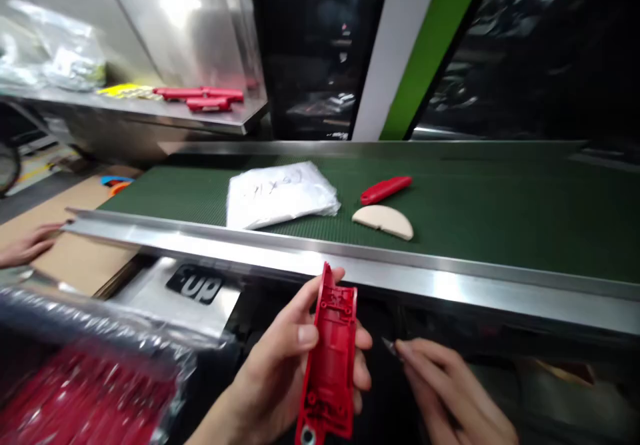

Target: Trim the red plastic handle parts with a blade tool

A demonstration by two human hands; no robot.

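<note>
Gripping red shell (330,355) in left hand (280,351), pinching pointed bit (389,345) in right hand (450,385).
Looks hollow, ribbed at both ends, with metal ring (307,436) at six o'clock.

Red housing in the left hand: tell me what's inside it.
Inside the red housing are moulded ribs and small round bosses near both ends, with a silvery ring at the near end. Its underside, turned toward the left hand, cannot be seen.
</note>
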